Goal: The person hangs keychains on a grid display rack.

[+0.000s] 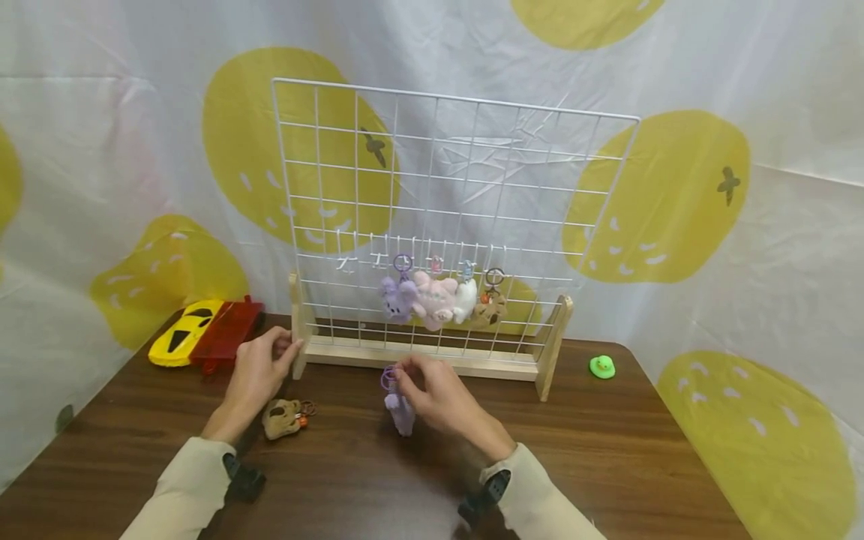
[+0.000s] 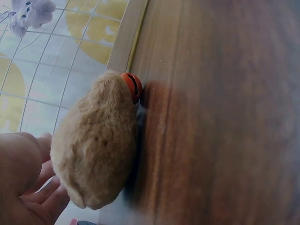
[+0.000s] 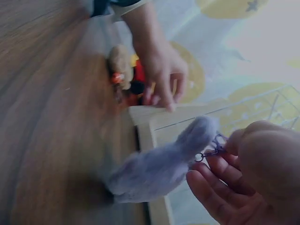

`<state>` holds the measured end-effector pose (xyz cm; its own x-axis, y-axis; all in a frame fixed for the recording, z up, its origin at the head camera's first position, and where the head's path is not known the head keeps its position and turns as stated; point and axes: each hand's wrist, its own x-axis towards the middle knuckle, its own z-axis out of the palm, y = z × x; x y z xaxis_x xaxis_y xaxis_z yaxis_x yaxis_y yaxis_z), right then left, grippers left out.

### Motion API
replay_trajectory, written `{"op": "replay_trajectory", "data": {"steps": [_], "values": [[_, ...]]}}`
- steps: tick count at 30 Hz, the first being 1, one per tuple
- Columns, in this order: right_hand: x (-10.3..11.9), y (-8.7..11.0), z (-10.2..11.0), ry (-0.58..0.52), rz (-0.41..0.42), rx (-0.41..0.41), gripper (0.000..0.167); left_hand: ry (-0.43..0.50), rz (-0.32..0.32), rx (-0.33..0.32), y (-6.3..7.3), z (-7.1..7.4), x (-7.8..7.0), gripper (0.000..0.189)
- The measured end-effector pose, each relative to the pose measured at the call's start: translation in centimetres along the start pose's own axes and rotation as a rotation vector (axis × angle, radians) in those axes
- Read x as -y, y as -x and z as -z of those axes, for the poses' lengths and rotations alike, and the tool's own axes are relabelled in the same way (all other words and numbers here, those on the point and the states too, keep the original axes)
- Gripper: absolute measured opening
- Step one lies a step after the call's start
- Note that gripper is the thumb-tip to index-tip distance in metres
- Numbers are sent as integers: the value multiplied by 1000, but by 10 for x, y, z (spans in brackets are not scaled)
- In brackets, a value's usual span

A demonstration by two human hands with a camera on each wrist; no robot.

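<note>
My right hand (image 1: 439,386) pinches the purple ring and chain of a purple plush keychain (image 3: 159,166), which hangs just above or against the table in front of the rack. My left hand (image 1: 259,367) is at the left wooden post (image 1: 301,330) of a white wire grid rack (image 1: 455,180); its fingertips are at the post, fingers loosely bent. Below that hand, a brown plush keychain (image 1: 280,420) with an orange bell (image 2: 133,87) lies on the table. On the rack's hooks hang a purple plush (image 1: 398,300), a pink plush (image 1: 435,296), a white plush (image 1: 466,300) and another brown plush (image 1: 490,309).
Bare hooks (image 1: 346,264) hang on the grid's left part. A yellow toy car (image 1: 181,334) and a red toy piece (image 1: 226,337) stand at the table's back left. A small green toy duck (image 1: 602,367) sits to the right on the brown wooden table (image 1: 607,450).
</note>
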<state>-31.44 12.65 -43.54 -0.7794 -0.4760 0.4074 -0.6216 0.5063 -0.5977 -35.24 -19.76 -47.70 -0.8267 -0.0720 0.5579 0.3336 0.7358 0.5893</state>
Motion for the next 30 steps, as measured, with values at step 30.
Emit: {"op": "replay_trajectory", "data": {"steps": [30], "values": [[60,-67,5,-495,56,-440,19,3,7,7,-1,0,0,20]]}}
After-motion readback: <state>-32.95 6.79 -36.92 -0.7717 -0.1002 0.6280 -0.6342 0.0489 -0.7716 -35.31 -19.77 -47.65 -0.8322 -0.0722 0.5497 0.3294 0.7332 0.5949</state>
